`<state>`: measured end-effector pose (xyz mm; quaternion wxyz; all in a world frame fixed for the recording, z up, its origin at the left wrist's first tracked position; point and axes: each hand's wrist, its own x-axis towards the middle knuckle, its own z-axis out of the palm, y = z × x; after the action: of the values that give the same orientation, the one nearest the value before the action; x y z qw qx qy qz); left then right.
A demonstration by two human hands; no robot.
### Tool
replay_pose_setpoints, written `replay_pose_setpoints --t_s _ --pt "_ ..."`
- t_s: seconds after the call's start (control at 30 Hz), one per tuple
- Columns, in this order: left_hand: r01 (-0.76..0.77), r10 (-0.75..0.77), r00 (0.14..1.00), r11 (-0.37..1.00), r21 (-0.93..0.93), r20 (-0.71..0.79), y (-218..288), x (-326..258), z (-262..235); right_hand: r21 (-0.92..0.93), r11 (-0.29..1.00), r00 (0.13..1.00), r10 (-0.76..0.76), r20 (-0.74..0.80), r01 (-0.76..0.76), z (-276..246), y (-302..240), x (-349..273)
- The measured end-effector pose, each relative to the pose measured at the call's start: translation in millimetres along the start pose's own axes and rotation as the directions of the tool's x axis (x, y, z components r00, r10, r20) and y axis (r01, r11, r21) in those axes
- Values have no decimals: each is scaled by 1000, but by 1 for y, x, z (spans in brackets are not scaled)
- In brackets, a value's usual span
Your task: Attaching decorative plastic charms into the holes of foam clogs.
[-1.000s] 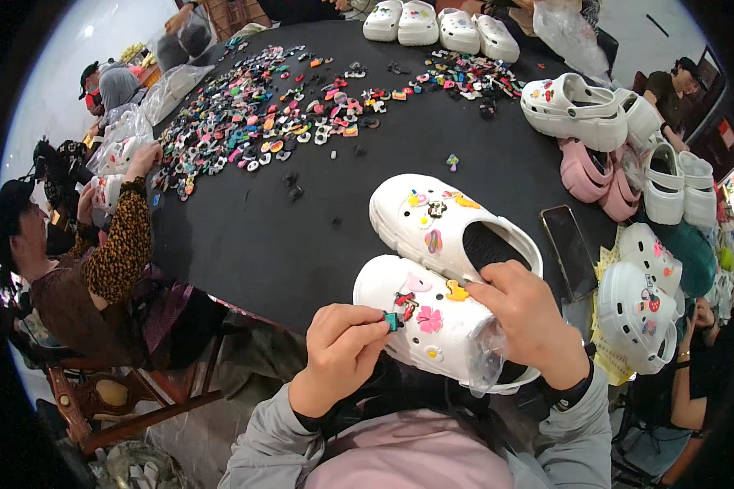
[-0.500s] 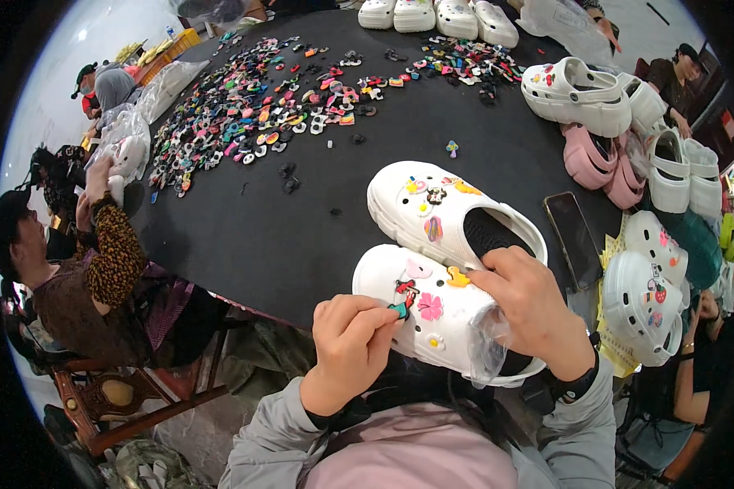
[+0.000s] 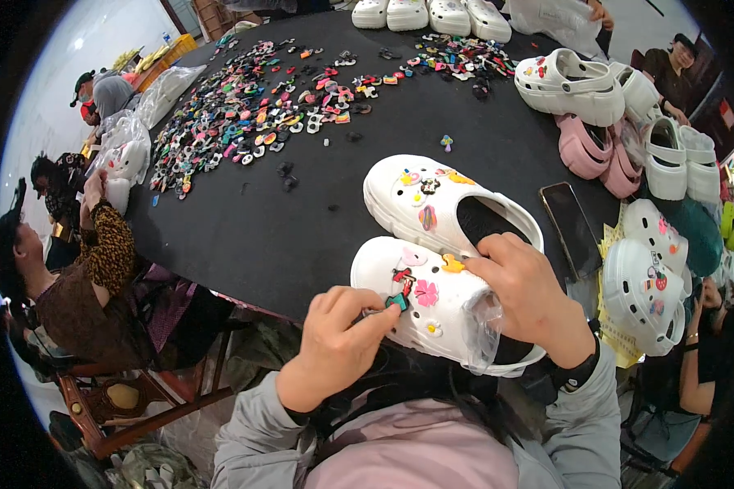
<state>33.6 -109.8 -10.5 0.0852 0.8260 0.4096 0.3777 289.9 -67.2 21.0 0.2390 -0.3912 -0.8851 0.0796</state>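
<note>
A white clog (image 3: 457, 322) with several charms on its toe lies in front of me, clear plastic stuffed in its opening. My right hand (image 3: 528, 297) is closed around its upper edge, thumb by a yellow charm (image 3: 453, 263). With thumb and forefinger together, my left hand (image 3: 330, 346) pinches a teal and red shoe charm (image 3: 397, 302) against the left side of the toe. A pink flower charm (image 3: 426, 292) and a daisy charm (image 3: 434, 328) sit beside it. Touching this clog on its far side is a second decorated white clog (image 3: 420, 196).
Loose charms (image 3: 245, 122) spread over the black table (image 3: 245, 236). At the right lie a phone (image 3: 571, 231) and decorated white clogs (image 3: 640, 297); pink clogs (image 3: 583, 148) and more white ones (image 3: 569, 85) stand beyond. A co-worker (image 3: 73, 285) sits at the left.
My left thumb has come forward onto the teal charm, and the left hand and wrist have shifted slightly left and down. My right hand keeps its hold on the clog.
</note>
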Motion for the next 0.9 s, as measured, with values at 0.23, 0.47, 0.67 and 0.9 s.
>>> replay_pose_setpoints --t_s 0.23,0.47,0.67,0.9 --pt "-145 111 978 970 196 176 9 6 -10 -5 1000 1000 6 10 -6 1 1 0" --pt "-77 46 993 950 304 107 17 5 -4 -28 1000 999 1 33 0 0 -1 0" --pt "-36 36 999 999 38 -3 6 9 -2 -17 1000 1000 -2 5 2 0 0 0" --pt "-24 22 1000 974 227 11 24 1 -3 14 1000 1000 -19 -17 19 0 4 -2"
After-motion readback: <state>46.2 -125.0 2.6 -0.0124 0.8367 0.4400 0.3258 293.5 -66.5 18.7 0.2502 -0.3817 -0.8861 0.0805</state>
